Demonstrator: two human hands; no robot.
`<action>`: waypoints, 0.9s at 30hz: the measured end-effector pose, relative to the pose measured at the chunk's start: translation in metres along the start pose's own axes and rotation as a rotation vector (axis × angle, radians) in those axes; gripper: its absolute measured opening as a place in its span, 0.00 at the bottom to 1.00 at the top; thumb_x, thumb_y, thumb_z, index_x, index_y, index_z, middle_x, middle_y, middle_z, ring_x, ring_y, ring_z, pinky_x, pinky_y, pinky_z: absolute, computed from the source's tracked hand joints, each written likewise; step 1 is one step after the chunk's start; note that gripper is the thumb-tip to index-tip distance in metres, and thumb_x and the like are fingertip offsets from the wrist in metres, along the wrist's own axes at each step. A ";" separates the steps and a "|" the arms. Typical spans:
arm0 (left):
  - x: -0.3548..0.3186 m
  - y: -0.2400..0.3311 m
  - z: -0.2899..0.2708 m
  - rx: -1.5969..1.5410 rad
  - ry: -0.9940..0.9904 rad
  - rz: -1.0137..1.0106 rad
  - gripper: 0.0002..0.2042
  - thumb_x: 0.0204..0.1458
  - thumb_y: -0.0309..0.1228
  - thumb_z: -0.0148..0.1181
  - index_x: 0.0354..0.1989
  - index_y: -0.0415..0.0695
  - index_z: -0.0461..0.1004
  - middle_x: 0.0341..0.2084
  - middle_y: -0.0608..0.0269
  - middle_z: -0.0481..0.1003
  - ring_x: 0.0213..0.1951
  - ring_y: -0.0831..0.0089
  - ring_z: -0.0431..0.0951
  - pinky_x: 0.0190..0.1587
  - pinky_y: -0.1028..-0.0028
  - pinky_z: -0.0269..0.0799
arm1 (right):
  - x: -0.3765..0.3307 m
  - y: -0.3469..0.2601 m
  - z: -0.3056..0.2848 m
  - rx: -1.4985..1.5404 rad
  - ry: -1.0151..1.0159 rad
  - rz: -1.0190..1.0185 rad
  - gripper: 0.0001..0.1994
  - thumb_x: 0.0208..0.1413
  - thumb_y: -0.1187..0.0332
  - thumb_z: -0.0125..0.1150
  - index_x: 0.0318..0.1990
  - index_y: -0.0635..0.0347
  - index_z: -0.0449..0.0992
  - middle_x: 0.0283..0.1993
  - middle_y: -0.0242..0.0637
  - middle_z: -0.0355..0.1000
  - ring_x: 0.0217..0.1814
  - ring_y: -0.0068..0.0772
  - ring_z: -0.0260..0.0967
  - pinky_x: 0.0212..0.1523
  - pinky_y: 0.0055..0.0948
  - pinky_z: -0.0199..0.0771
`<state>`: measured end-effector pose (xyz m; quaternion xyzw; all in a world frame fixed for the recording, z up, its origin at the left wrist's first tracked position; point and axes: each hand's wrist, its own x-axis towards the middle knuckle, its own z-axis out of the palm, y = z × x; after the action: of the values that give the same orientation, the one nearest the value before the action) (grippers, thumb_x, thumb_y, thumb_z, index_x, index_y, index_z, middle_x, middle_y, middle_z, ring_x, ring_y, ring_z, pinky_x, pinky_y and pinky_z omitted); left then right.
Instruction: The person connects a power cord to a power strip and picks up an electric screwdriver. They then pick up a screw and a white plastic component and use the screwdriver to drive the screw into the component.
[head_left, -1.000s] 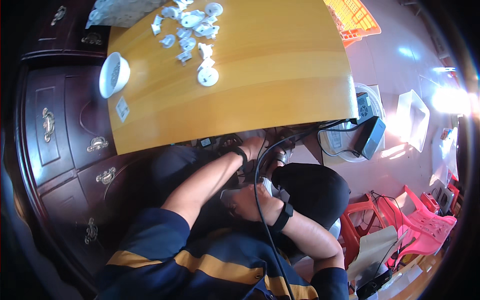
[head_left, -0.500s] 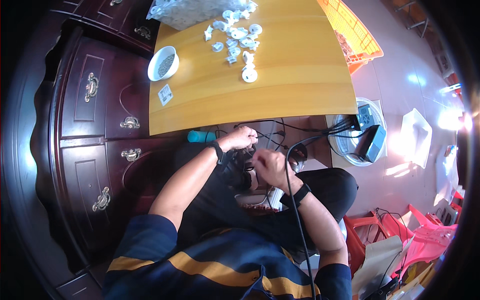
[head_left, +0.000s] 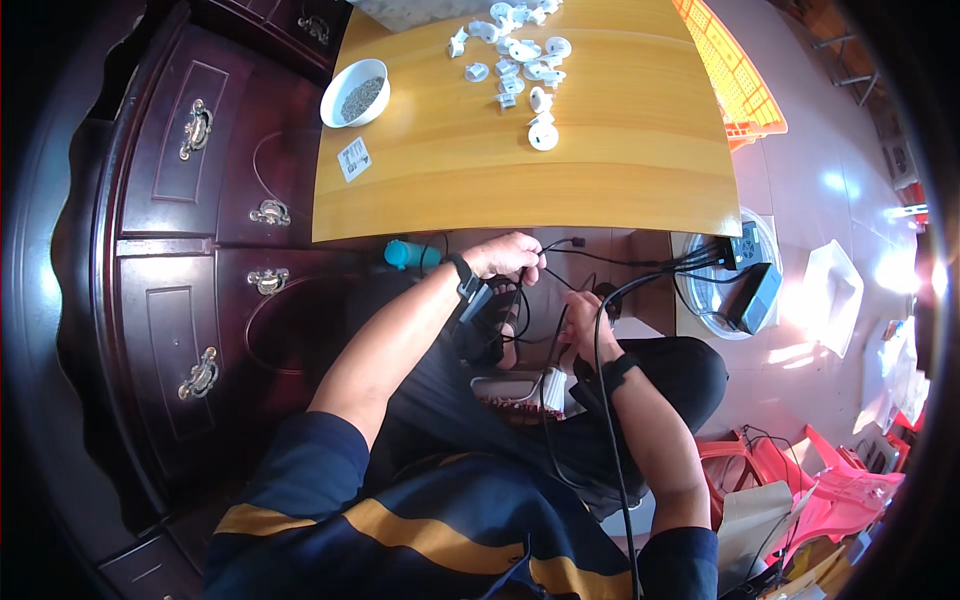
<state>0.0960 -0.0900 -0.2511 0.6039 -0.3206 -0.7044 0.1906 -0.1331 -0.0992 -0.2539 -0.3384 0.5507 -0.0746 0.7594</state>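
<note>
Thin black cable (head_left: 560, 280) runs between both hands, just off the near edge of the yellow wooden table (head_left: 450, 205). Left hand (head_left: 512, 257) has it pinched, right hand (head_left: 583, 325) is curled tight on it a bit lower. Annoyingly, a thick black cable (head_left: 612, 430) cuts right across the right wrist. Teal cylindrical bottle (head_left: 403, 254) sits left of the left hand, dark red wooden drawers (head_left: 170, 150) crowd that side, and a black boxy adapter (head_left: 755, 298) is off right.
</note>
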 end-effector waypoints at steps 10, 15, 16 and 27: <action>0.003 -0.006 -0.001 -0.238 -0.014 -0.001 0.10 0.63 0.31 0.49 0.46 0.38 0.70 0.32 0.56 0.77 0.40 0.63 0.79 0.46 0.62 0.75 | 0.086 0.128 -0.080 -0.578 -0.226 -0.136 0.07 0.59 0.66 0.53 0.29 0.53 0.71 0.25 0.31 0.67 0.23 0.31 0.67 0.22 0.37 0.72; 0.002 -0.013 -0.001 -0.245 -0.021 0.009 0.10 0.63 0.30 0.49 0.46 0.37 0.70 0.32 0.55 0.77 0.40 0.63 0.79 0.46 0.62 0.75 | 0.115 0.149 -0.062 -0.728 -0.333 0.920 0.13 0.54 0.69 0.57 0.47 0.56 0.78 0.38 0.43 0.79 0.40 0.40 0.80 0.33 0.40 0.80; 0.002 -0.015 -0.001 -0.261 -0.008 0.008 0.10 0.63 0.30 0.49 0.46 0.38 0.70 0.32 0.55 0.77 0.40 0.63 0.79 0.46 0.62 0.75 | 0.113 0.162 -0.062 -0.590 -0.317 0.901 0.13 0.55 0.70 0.56 0.48 0.55 0.76 0.40 0.43 0.78 0.41 0.40 0.79 0.35 0.40 0.79; 0.004 0.004 0.006 -0.281 -0.072 0.029 0.09 0.63 0.31 0.50 0.46 0.40 0.70 0.33 0.59 0.77 0.41 0.66 0.79 0.46 0.64 0.75 | 0.139 0.236 -0.055 0.930 -0.007 0.441 0.17 0.62 0.75 0.42 0.58 0.54 0.65 0.59 0.41 0.68 0.56 0.41 0.72 0.53 0.42 0.73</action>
<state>0.0886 -0.0944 -0.2505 0.5409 -0.2340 -0.7609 0.2716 -0.1898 -0.0110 -0.5125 0.1588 0.5151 -0.1486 0.8291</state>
